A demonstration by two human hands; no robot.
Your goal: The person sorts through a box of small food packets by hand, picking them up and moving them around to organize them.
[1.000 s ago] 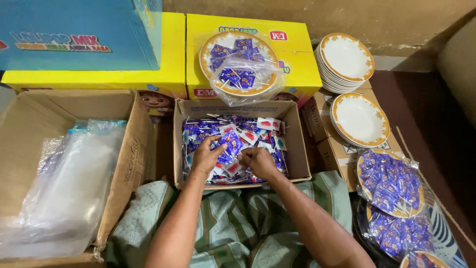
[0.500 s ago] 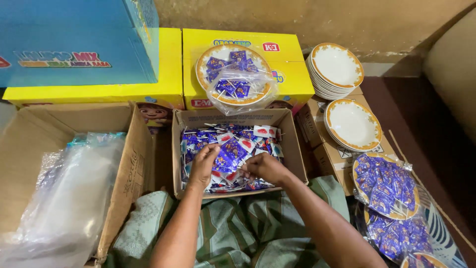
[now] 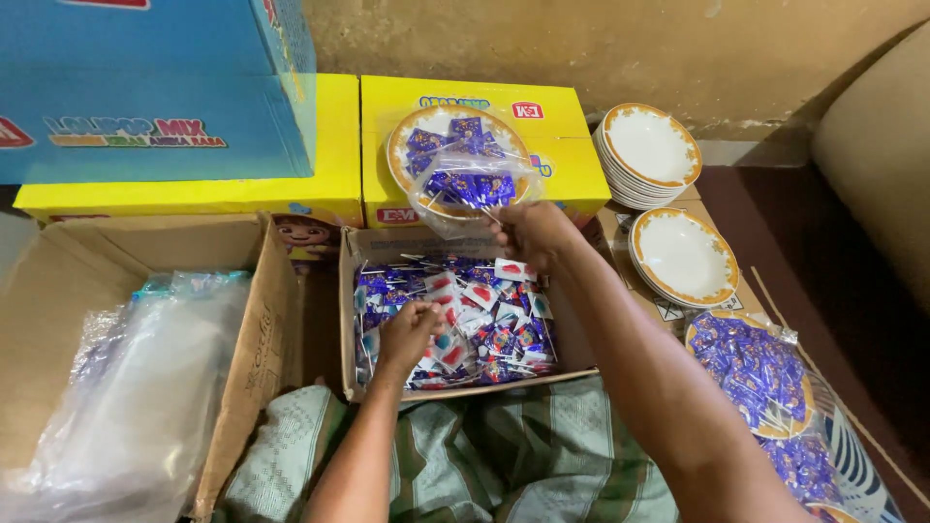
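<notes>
A small cardboard box (image 3: pixel 347 320) in front of me is full of blue-wrapped lollipops (image 3: pixel 484 320) with white sticks. My left hand (image 3: pixel 412 329) is down in the box, its fingers curled around a few lollipops. My right hand (image 3: pixel 533 232) is lifted over the box's far edge, closed on a small bunch of lollipops. It is right beside a gold-rimmed plate of lollipops (image 3: pixel 460 160) that sits in a clear plastic bag on a yellow carton (image 3: pixel 557 131).
A stack of white gold-rimmed plates (image 3: pixel 649 145) and a single plate (image 3: pixel 683 254) lie at the right. Bagged plates of lollipops (image 3: pixel 751 373) sit further right. A large cardboard box (image 3: pixel 262 320) with clear plastic bags (image 3: pixel 126 387) is at the left, under a blue carton (image 3: pixel 145 87). Striped green cloth (image 3: pixel 484 455) covers my lap.
My right hand has risen out of the lollipop box toward the bagged plate on the yellow carton. My left hand stays in the box and has closed into a fist.
</notes>
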